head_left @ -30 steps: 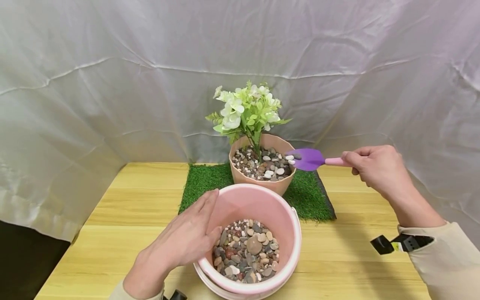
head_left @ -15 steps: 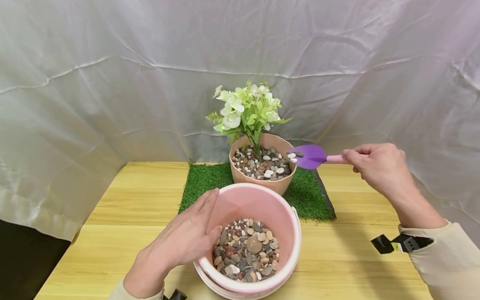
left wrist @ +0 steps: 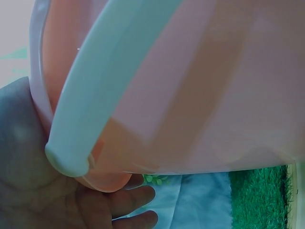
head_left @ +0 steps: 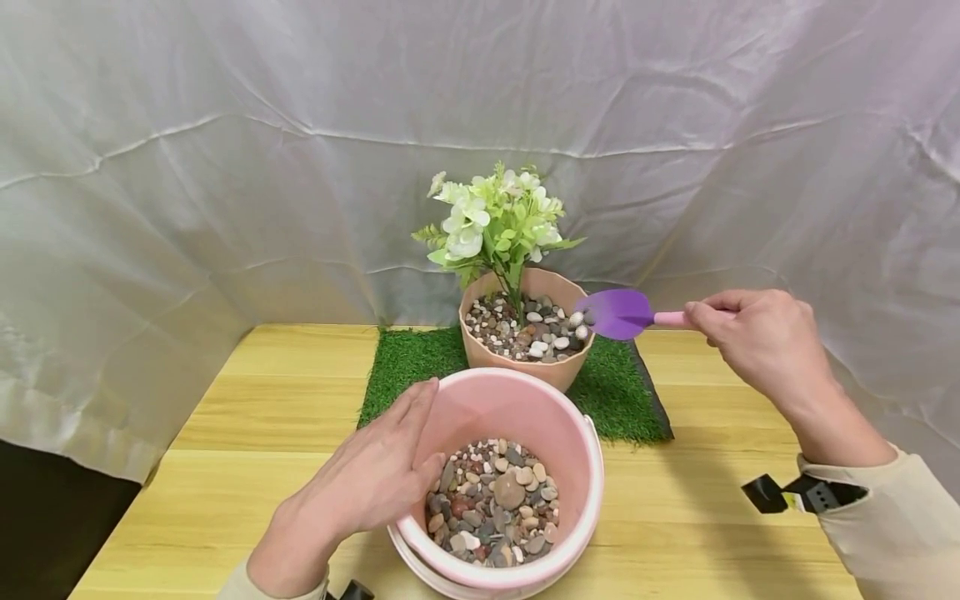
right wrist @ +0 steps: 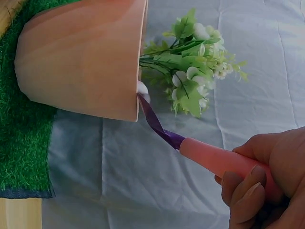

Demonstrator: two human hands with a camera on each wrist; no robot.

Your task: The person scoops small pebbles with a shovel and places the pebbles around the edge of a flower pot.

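Note:
My right hand (head_left: 761, 337) grips the pink handle of a purple trowel (head_left: 618, 315). The trowel's tip lies at the right rim of a peach flowerpot (head_left: 483, 348), with white pebbles (right wrist: 143, 88) and a grey one at its front end. Pebbles cover the inside of the pot around the stems of a white-flowered plant (head_left: 506, 217). In front stands a pink bucket (head_left: 585, 492) holding mixed pebbles (head_left: 487, 508). My left hand (head_left: 367, 467) holds its left rim, thumb over the inner side and fingers along the outside.
The pot stands on a green turf mat (head_left: 405, 367) on a wooden table (head_left: 262, 433). A grey cloth backdrop (head_left: 300, 183) hangs close behind. The bucket's white handle (left wrist: 105, 90) hangs down its side in the left wrist view.
The trowel first shifts slightly up and right, then its pebbles slide toward the tip at the pot's rim. My left hand and the bucket stay in place.

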